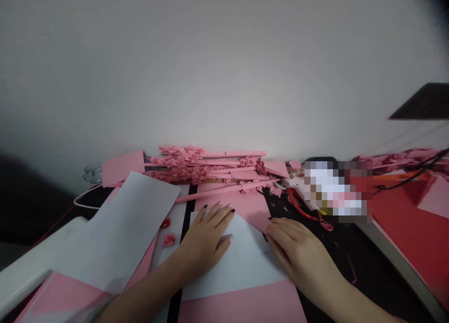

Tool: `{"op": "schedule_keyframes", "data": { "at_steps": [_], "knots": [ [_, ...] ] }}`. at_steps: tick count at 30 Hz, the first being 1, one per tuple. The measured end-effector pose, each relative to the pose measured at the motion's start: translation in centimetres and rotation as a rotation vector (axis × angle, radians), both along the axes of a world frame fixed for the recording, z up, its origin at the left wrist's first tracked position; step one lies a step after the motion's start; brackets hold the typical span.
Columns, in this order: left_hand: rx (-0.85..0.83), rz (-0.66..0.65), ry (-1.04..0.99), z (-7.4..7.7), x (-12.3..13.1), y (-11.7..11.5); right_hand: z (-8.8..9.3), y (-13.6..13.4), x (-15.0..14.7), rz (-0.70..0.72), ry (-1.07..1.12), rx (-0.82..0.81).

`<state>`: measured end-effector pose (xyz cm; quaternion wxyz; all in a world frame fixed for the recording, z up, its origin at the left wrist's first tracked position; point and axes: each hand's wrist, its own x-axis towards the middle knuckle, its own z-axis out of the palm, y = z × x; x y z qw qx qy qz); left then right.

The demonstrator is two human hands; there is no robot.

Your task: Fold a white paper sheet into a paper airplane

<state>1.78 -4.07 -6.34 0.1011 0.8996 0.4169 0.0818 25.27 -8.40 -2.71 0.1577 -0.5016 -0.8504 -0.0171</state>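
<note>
A white sheet of paper (210, 281) lies over pink paper (245, 304) in front of me, its upper right edge running at a slant. My left hand (208, 236) rests flat on the white sheet, fingers spread, holding nothing. At the sheet's right edge, my right hand (298, 246) has its fingers close together and bent, with thumb and forefinger at the paper's border. More pink paper (250, 208) shows beyond both hands. Two small paper flowers, a pink one (169, 240) and a red one (165, 223), sit left of my left hand.
Pink paper flowers (185, 161) and rolled paper sticks lie along the wall. At left, another white sheet (129, 229) covers pink paper. Red-handled pliers (298, 204) and a blurred-out item (336, 192) lie at right, near red sheets (410, 229).
</note>
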Motion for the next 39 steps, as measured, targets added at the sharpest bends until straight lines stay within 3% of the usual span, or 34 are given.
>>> {"op": "schedule_keyframes", "data": {
  "at_steps": [3,9,15,21,30,39],
  "knots": [
    [0.012,-0.003,-0.001,-0.2,-0.1,0.0,0.3,1.8,-1.7,-0.065,0.031,-0.118],
    [0.081,0.021,-0.061,-0.3,-0.4,0.3,-1.8,3.1,-3.9,-0.027,-0.014,-0.176],
    [0.232,0.288,-0.082,0.5,-1.2,0.9,-2.8,2.4,-3.7,-0.108,0.010,-0.161],
    [0.216,0.471,0.061,0.9,-2.0,1.0,-3.1,2.3,-3.3,-0.134,0.046,-0.174],
    [0.115,0.481,-0.058,1.0,-2.6,1.5,-3.0,2.7,-2.3,-0.093,0.191,-0.248],
    [-0.099,0.407,-0.491,0.5,-3.1,1.7,-3.0,3.2,-1.8,-0.138,0.233,-0.205]
  ]
}}
